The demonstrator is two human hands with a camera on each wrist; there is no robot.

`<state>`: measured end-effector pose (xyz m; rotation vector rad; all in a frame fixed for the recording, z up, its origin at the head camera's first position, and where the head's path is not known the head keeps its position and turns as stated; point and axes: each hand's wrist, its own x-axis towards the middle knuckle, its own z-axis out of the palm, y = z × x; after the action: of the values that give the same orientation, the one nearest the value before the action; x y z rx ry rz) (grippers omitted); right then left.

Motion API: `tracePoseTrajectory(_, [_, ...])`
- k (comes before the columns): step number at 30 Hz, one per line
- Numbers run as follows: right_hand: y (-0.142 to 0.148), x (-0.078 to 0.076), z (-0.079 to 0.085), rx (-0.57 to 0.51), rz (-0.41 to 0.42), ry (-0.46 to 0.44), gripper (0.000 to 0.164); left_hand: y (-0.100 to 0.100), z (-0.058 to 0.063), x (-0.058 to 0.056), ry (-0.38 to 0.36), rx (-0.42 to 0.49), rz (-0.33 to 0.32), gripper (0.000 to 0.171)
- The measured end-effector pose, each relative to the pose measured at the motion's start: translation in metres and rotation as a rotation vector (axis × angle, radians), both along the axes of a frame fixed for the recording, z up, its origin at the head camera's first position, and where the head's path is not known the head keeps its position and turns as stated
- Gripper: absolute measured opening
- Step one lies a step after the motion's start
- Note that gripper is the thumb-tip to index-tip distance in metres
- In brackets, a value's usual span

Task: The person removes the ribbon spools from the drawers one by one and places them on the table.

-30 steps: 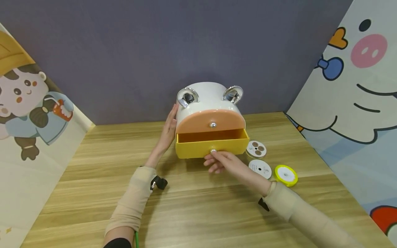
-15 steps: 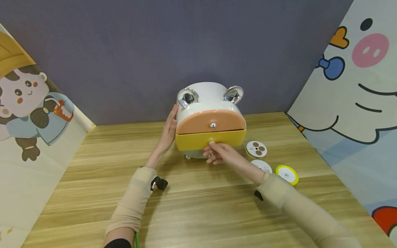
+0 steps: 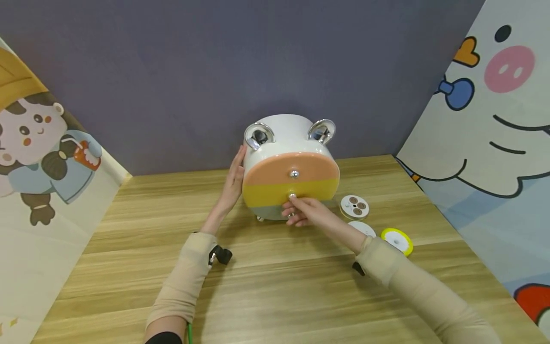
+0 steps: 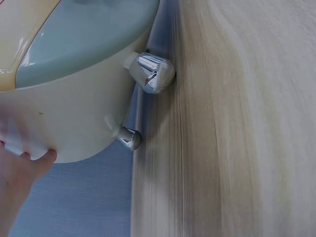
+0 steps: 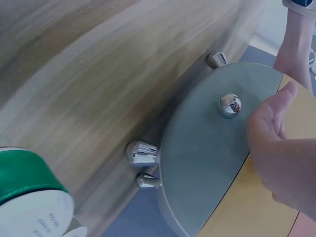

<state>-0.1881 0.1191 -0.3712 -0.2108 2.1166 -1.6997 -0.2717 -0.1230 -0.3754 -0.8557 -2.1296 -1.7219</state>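
A small rounded white drawer cabinet (image 3: pixel 287 131) with two shiny silver ears stands on the table near the grey wall. Its front has an orange top drawer (image 3: pixel 270 172), a yellow middle drawer (image 3: pixel 264 193) and a grey-green bottom one (image 5: pixel 202 128), all flush. My right hand (image 3: pixel 315 215) pinches the yellow drawer's knob (image 3: pixel 292 196) between thumb and fingers; the hand hides that knob in the right wrist view. My left hand (image 3: pixel 232 184) rests against the cabinet's left side with fingers extended, and its fingertips show there in the left wrist view.
Right of the cabinet lie a white ribbon spool (image 3: pixel 354 207) with brown circles, another white spool (image 3: pixel 363 229) partly behind my right forearm, and a yellow-rimmed spool (image 3: pixel 397 241). Green ribbon (image 5: pixel 27 173) shows in the right wrist view. Silver feet (image 4: pixel 153 73) hold the cabinet up.
The yellow drawer has slid in from standing open to flush with the front, my right hand moving inward with its knob. My left hand has stayed at the cabinet's side.
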Motion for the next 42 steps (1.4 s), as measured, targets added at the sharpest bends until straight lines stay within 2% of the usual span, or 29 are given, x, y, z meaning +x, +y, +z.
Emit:
tracePoseTrajectory(5, [0.005,0.008,-0.01,0.041,0.037,-0.015,0.05,-0.001,0.001,0.002,0.008,-0.01,0.011,0.086])
tracePoseTrajectory(15, [0.012,0.014,-0.031,0.063,0.004,-0.051,0.048,-0.001,0.001,0.002,-0.024,-0.02,-0.008,0.091])
tracePoseTrajectory(28, [0.004,0.007,-0.045,0.064,-0.042,-0.153,0.051,-0.001,0.0,0.002,0.002,-0.016,0.001,0.082])
tracePoseTrajectory(42, [-0.005,-0.001,-0.046,0.021,-0.096,-0.194,0.05,-0.003,-0.001,0.0,-0.02,-0.046,0.003,0.074])
